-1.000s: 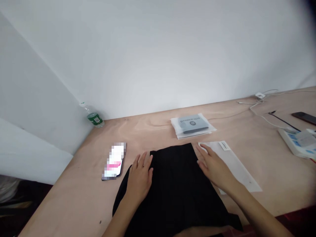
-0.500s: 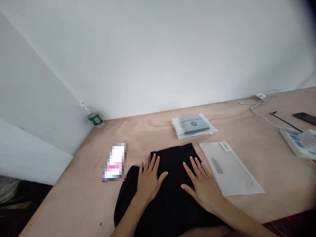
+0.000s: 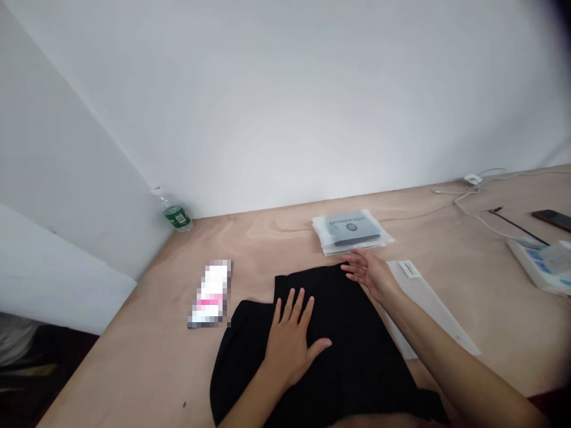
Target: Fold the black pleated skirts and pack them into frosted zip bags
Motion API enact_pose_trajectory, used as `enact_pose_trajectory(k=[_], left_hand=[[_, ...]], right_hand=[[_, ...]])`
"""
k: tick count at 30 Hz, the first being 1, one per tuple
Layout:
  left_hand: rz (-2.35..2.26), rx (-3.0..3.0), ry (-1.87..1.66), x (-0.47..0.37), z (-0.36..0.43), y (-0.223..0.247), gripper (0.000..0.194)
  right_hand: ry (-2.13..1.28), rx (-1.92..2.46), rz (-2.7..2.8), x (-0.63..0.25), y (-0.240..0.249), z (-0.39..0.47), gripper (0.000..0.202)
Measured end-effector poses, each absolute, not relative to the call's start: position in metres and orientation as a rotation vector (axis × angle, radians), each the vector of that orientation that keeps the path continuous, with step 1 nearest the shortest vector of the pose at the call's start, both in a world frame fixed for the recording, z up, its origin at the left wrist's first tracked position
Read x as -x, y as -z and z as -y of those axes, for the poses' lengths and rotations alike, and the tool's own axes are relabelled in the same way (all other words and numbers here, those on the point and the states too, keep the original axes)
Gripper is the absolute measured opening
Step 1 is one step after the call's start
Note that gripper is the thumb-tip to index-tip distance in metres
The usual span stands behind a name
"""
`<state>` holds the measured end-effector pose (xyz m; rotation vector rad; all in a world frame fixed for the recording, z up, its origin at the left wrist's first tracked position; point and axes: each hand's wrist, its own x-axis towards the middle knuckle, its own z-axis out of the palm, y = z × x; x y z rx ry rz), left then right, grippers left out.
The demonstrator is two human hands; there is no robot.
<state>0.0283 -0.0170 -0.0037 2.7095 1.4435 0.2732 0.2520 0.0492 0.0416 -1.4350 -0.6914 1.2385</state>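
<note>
A black piece of cloth (image 3: pixel 343 356), seemingly a garment, lies spread on the wooden table (image 3: pixel 134 362). My left hand (image 3: pixel 292 339) rests flat on its middle, fingers spread and thumb out. My right hand (image 3: pixel 368 273) is at the cloth's far right corner, turned on its side with fingers slightly bent and apart. Whether its fingertips touch the cloth I cannot tell. Under my right forearm, beside the cloth, lies a frosted plastic bag (image 3: pixel 410 297) with a small white label, partly hidden by the arm.
Behind the cloth lies a stack of frosted bags holding a grey printed item (image 3: pixel 354 229). A phone with a blurred screen (image 3: pixel 212 294) is at left, a water bottle (image 3: pixel 177 217) in the corner. At right are cables (image 3: pixel 466 199), a white-blue box (image 3: pixel 542 261) and a dark phone (image 3: pixel 553 219).
My right hand has lifted off the cloth's right side and moved away from me to its far corner. My left hand has slid right, toward the cloth's middle.
</note>
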Motion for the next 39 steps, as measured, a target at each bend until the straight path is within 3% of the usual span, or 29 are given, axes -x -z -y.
enact_pose_trajectory(k=[4, 12, 17, 22, 25, 31, 35, 39], left_hand=[[-1.421, -2.646, -0.227, -0.031, 0.026, -0.006, 0.071], [-1.148, -2.617, -0.206, -0.039, 0.053, -0.004, 0.075], [-1.100, -2.500, -0.287, -0.041, 0.052, -0.003, 0.075], [-1.475, -1.620, -0.993, -0.017, 0.037, -0.018, 0.041], [-1.516, -1.170, -1.271, 0.006, 0.020, -0.039, 0.036], [-1.317, -1.550, -0.671, 0.001, 0.004, -0.066, 0.028], [-1.324, -1.628, -0.654, -0.018, 0.009, -0.057, 0.031], [-1.307, -1.644, -0.652, -0.024, 0.014, -0.054, 0.030]], right_hand=[[-1.312, 1.422, 0.469, -0.255, -0.039, -0.067, 0.013], [-1.258, 1.294, 0.344, -0.256, -0.031, -0.083, 0.032], [-1.256, 1.113, 0.421, -0.255, -0.044, -0.068, 0.005], [-1.510, 1.108, 0.608, -0.259, -0.058, -0.022, 0.015], [-1.726, 1.158, 0.776, -0.256, -0.054, 0.001, 0.015], [-1.903, 1.254, 1.157, -0.231, -0.035, 0.016, 0.005], [-1.904, 1.223, 1.391, -0.216, -0.046, 0.011, 0.013], [-1.564, 1.199, 1.593, -0.203, -0.062, 0.002, 0.021]])
